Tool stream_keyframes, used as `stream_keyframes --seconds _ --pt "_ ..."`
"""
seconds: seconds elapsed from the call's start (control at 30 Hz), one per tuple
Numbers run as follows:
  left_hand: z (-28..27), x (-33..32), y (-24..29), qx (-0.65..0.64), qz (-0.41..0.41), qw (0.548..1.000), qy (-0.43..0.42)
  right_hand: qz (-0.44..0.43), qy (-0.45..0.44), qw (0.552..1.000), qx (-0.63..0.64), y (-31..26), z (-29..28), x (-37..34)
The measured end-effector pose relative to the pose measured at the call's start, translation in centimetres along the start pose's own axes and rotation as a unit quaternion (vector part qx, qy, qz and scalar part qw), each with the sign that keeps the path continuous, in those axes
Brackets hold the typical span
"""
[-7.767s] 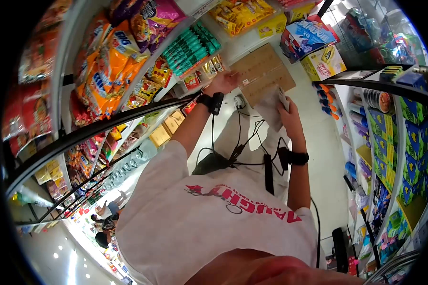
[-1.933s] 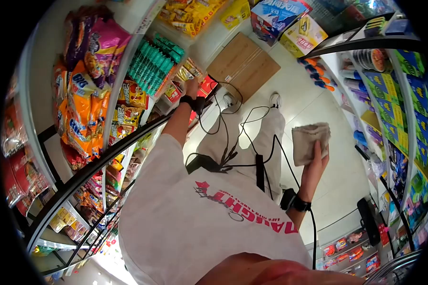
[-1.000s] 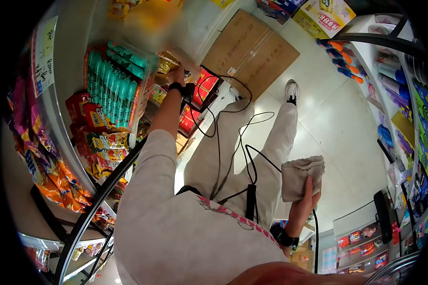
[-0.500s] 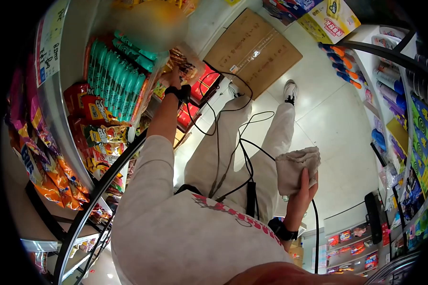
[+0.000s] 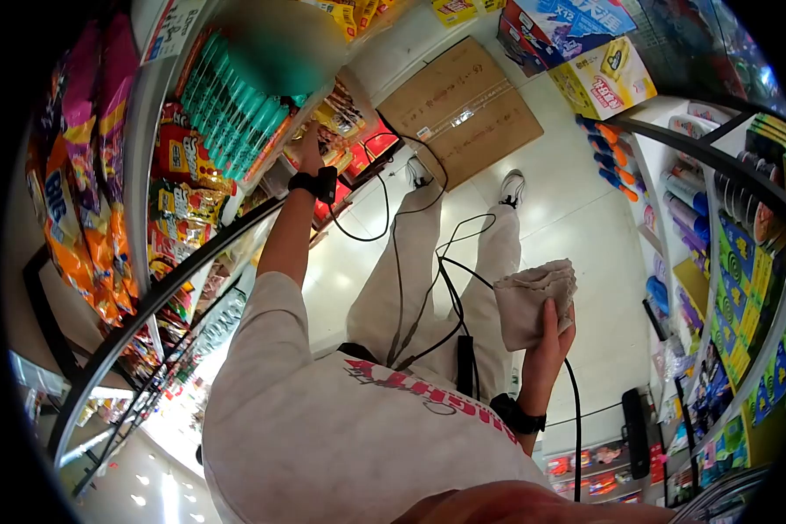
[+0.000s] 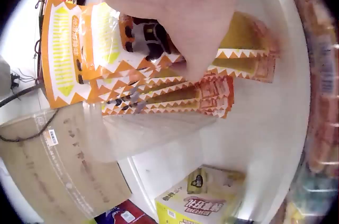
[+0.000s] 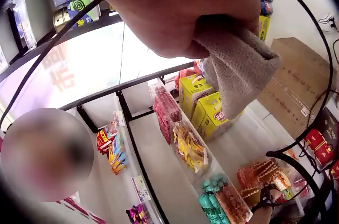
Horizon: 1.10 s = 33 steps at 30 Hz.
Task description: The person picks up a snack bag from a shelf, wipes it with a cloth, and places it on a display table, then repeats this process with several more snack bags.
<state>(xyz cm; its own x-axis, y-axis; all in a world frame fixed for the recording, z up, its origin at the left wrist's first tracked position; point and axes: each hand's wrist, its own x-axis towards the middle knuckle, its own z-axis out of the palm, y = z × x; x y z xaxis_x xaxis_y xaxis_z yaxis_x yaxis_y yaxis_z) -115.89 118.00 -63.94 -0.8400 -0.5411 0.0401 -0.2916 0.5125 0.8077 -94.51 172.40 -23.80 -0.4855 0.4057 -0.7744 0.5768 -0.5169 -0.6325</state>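
Observation:
My left hand [image 5: 307, 154] reaches to the shelf at the upper left and grips the near side of a clear plastic bin [image 6: 153, 136]. Orange-and-white snack packets [image 6: 66, 54] lie in that bin, several stacked in overlapping rows. In the left wrist view the thumb lies over the packets, while the other fingers are mostly hidden. Away from the shelf, my right hand [image 5: 546, 345] holds a folded grey-beige cloth [image 5: 533, 301] over the floor side. The right wrist view shows the same cloth hanging from curled fingers.
A sealed cardboard carton [image 5: 463, 109] stands on the floor ahead. Teal packets [image 5: 236, 109] fill the bin beside my left hand. A black shelf rail [image 5: 175, 279] runs under my left arm. Looped cables [image 5: 445, 262] hang before the legs. Yellow boxes [image 5: 604, 77] stand beyond.
The left hand has gone from above the carton to the snack bin, which tilts and shifts in its grip. The right hand has drawn the cloth back from the carton towards the body.

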Motion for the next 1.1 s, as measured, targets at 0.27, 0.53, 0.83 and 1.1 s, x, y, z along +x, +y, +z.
stream_keyframes --seconds 0.27,0.53,0.83,1.1 --pt "-2.2 -14.1 18.5 -0.172 -0.333 0.926 -0.044 -0.016 -0.090 0.990 -0.104 -5.2 -3.5 2.5" --pt "-7.6 -25.0 29.1 -0.343 -0.319 0.833 -0.296 -0.033 -0.115 0.976 -0.181 -4.7 -2.4 5.3" --pt "-15.8 -32.1 30.1 -0.444 -0.261 0.786 -0.343 -0.060 -0.397 0.835 -0.375 4.9 10.2 0.4" --pt "-26.1 -40.9 23.8 -0.491 -0.290 0.800 -0.186 -0.039 -0.537 0.682 -0.495 16.3 14.1 -10.9"
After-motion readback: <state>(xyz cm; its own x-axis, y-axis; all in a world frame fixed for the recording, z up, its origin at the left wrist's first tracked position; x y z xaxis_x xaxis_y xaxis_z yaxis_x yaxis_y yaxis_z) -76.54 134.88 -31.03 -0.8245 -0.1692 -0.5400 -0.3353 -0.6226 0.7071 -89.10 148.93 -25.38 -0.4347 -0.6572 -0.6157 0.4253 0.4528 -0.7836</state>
